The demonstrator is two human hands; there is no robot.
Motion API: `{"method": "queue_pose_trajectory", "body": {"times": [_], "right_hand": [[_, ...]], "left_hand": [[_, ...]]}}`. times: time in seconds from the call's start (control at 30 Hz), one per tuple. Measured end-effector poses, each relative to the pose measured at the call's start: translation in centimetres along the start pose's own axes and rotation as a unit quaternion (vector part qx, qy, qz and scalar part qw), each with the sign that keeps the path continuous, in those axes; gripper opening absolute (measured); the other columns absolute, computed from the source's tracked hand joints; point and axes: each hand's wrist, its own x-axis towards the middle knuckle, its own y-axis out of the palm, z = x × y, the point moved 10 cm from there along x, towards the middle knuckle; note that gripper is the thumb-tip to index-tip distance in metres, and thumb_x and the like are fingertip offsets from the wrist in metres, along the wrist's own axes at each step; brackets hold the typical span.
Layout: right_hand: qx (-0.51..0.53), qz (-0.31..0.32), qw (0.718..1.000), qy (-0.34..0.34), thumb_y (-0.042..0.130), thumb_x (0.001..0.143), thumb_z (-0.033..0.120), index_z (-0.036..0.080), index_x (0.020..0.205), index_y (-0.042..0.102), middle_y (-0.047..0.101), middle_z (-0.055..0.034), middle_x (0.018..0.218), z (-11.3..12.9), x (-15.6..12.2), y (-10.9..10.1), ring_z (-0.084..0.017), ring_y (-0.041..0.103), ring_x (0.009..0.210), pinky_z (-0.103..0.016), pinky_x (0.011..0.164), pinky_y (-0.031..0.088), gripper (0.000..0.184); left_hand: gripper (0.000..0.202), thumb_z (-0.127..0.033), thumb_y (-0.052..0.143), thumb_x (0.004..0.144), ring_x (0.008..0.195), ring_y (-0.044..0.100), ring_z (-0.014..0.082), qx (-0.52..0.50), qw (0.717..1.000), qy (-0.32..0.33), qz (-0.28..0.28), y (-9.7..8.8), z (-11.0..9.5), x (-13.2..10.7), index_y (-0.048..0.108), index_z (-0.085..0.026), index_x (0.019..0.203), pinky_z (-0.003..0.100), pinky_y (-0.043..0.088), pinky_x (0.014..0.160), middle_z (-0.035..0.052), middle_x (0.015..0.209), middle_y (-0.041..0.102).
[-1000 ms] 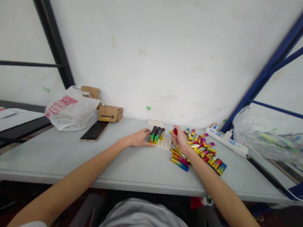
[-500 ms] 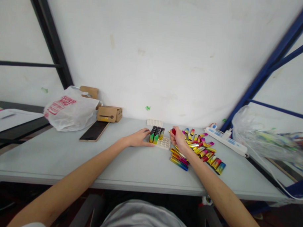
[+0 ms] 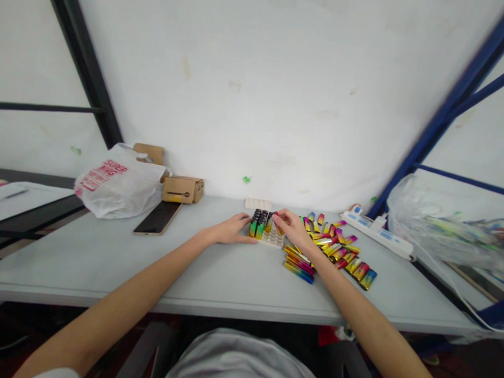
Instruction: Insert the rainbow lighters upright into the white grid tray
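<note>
A white slotted tray (image 3: 274,240) lies on the grey table (image 3: 216,276), with several rainbow-coloured lighters (image 3: 259,223) standing upright in its left part. My left hand (image 3: 230,230) rests flat against the tray's left side, fingers touching it. My right hand (image 3: 291,226) is pinched on a rainbow lighter with a red tip (image 3: 276,223) and holds it over the tray, next to the standing ones. To the right lies a loose pile of rainbow lighters (image 3: 332,251).
At the back left sit a white plastic bag (image 3: 118,181), two small cardboard boxes (image 3: 182,189) and a phone (image 3: 158,217). A second white tray (image 3: 258,204) lies by the wall. A white power strip (image 3: 376,233) and a clear bag (image 3: 444,226) are at the right.
My right hand has moved left from the pile to the tray with the lighter in it. My left hand has stayed by the tray.
</note>
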Motion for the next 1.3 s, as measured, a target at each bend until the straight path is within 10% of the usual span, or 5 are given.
{"method": "queue_pose_trajectory", "body": {"times": [0.4, 0.93, 1.13, 1.3], "right_hand": [[-0.13, 0.038, 0.987, -0.081, 0.07, 0.1, 0.057, 0.026, 0.094, 0.065, 0.078, -0.0044, 0.086, 2.0, -0.8, 0.5, -0.023, 0.071, 0.08, -0.033, 0.079, 0.054, 0.031], [-0.212, 0.111, 0.968, -0.079, 0.068, 0.103, 0.064, 0.022, 0.069, 0.069, 0.065, 0.0002, 0.061, 1.1, -0.3, 1.1, -0.016, 0.052, 0.057, -0.028, 0.061, 0.034, 0.054], [-0.364, -0.065, 0.929, -0.024, 0.046, 0.116, 0.043, 0.022, 0.087, 0.077, 0.079, -0.0114, 0.088, -1.1, 1.5, -6.5, -0.026, 0.072, 0.086, -0.032, 0.083, 0.049, 0.047], [-0.509, -0.079, 0.851, 0.099, 0.04, 0.112, 0.017, 0.01, 0.132, 0.076, 0.073, -0.0252, 0.141, -6.6, 1.9, -13.2, -0.03, 0.068, 0.132, -0.036, 0.113, 0.047, 0.042]], "left_hand": [[0.088, -0.081, 0.073, 0.09, 0.142, 0.059, 0.0402, -0.003, 1.0, 0.014, -0.01, -0.3, -0.3, 0.0, 0.063, -0.018, 0.149, 0.049, 0.044, 0.127, 0.0181, 0.152, 0.062], [0.085, -0.08, 0.074, 0.092, 0.143, 0.059, 0.0388, 0.002, 1.0, 0.02, -0.013, -0.3, -0.3, -0.1, 0.063, -0.019, 0.15, 0.048, 0.043, 0.128, 0.0172, 0.153, 0.063], [0.091, -0.085, 0.071, 0.089, 0.142, 0.059, 0.0401, 0.016, 1.0, 0.01, -0.01, -0.3, 0.1, 0.1, 0.063, -0.017, 0.148, 0.047, 0.042, 0.128, 0.0187, 0.154, 0.061], [0.091, -0.089, 0.067, 0.09, 0.14, 0.06, 0.0392, 0.028, 1.0, 0.012, -0.004, -0.2, -0.1, 0.1, 0.063, -0.018, 0.146, 0.046, 0.043, 0.128, 0.0185, 0.151, 0.062]]}}
